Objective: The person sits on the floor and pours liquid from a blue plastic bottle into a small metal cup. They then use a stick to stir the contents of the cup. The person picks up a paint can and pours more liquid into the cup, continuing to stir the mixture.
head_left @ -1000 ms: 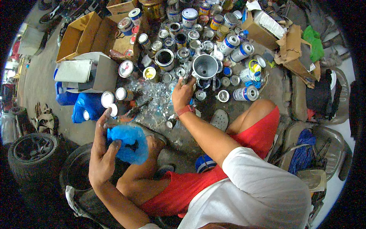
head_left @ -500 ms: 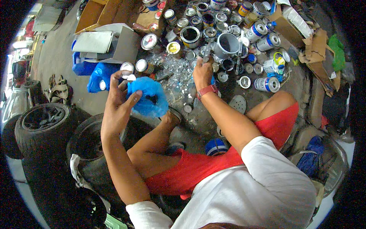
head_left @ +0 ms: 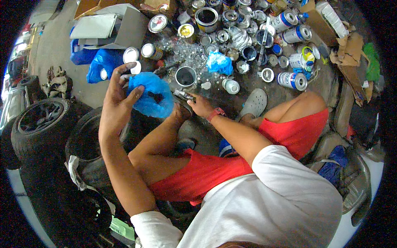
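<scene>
My left hand [head_left: 118, 97] pinches a crumpled blue plastic bag [head_left: 159, 105] between thumb and fingers; a dark patch or hole shows in its middle. To its right, my right hand [head_left: 202, 106] is closed around a metal tool with dark knobs, apparently a spray gun [head_left: 184, 96], its handle mostly hidden by the fingers. Just beyond the tool is a grey cup [head_left: 186, 77], dark inside; whether the two are joined I cannot tell. A dark stick-like thing [head_left: 167, 67] lies beyond the blue bag.
Paint cans [head_left: 206, 18] crowd the floor ahead, beside a blue wad of plastic [head_left: 219, 63] and a small white container [head_left: 230, 86]. Cardboard boxes [head_left: 134, 35] stand at the far left. Wheels with tyres [head_left: 41, 120] rest on my left; torn cardboard [head_left: 349, 53] lies right.
My right hand has come left and nearer to me with the tool, and the grey cup has moved the same way. My left hand still holds the blue bag, nearly unchanged.
</scene>
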`<state>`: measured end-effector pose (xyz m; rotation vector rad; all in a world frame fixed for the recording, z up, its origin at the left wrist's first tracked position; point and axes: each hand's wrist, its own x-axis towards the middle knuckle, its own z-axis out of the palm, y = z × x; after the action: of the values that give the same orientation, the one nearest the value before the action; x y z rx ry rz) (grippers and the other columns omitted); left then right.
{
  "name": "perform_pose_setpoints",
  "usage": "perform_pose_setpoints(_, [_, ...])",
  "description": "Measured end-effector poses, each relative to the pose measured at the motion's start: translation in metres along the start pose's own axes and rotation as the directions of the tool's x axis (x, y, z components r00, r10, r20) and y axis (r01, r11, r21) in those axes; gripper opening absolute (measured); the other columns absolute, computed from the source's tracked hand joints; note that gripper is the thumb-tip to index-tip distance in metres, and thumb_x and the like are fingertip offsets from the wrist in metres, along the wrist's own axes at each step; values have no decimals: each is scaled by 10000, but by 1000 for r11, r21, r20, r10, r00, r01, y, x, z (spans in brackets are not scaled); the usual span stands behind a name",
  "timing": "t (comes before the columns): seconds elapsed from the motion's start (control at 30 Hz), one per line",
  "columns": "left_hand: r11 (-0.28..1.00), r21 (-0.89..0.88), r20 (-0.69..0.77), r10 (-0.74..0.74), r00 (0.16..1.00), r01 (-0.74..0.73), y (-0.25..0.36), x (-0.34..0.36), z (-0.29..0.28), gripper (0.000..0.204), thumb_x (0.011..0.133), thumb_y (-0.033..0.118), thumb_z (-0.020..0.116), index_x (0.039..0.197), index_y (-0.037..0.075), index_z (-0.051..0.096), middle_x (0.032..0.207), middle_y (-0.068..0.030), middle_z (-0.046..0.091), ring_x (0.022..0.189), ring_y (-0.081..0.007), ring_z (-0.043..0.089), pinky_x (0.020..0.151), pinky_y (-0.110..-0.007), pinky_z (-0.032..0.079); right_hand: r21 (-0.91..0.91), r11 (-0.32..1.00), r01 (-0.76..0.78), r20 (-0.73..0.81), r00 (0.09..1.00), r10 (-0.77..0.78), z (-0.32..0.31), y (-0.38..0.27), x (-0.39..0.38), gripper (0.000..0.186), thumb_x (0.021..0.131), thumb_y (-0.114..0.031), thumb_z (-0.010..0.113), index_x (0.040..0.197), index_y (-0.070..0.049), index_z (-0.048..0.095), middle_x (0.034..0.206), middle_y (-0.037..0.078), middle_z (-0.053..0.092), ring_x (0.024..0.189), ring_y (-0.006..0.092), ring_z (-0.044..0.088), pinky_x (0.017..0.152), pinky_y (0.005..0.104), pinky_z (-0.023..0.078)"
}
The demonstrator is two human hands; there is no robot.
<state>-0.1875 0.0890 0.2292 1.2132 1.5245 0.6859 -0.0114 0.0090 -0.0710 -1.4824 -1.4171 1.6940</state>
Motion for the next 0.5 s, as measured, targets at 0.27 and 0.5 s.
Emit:
perform_pose_setpoints(0.27, [989,135,-82,-55,995,66,-15,1,-7,509,876,-39,643,1352,31,477,1162,-86,600,1068,-156,572,938,-298,458,-29,982,-189,-103,977,185,37,73,13,528,951,-269,581,1396,-4,477,1294,267,583,1206,393,560,1035,420,426])
perform_pose_setpoints(0.5, [951,287,-45,-108,993,116,-19,3,-11,629,865,-25,670,1434,-6,401,1400,-131,511,1292,-225,479,1086,-359,372,-59,967,-248,-56,968,245,40,97,29,589,940,-332,598,1390,24,465,1294,276,581,1205,405,561,1039,443,427])
